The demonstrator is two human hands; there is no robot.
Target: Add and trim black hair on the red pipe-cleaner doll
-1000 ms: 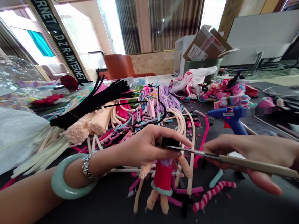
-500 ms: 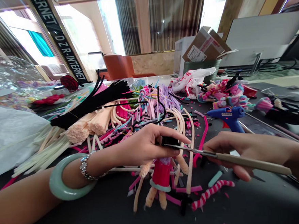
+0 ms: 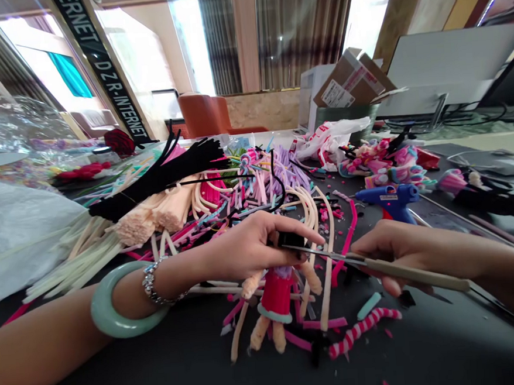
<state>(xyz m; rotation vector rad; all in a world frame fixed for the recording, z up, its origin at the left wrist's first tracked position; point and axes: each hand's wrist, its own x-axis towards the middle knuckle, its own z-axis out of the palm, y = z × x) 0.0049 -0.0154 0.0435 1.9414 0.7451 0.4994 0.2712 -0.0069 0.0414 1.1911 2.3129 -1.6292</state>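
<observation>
Head view, doll in left hand, legs downward, axis steep

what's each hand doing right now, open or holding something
Left hand: closed, holding the small, fuzzy, pink-dressed doll around its black top.
Right hand: closed, holding a slim, beige-handled metal tool.

I see a smooth, pistol-shaped blue plastic glue gun; left of it, a fuzzy red-skirted doll, shiny metal-bladed scissors, a glossy pale-green bangle.
</observation>
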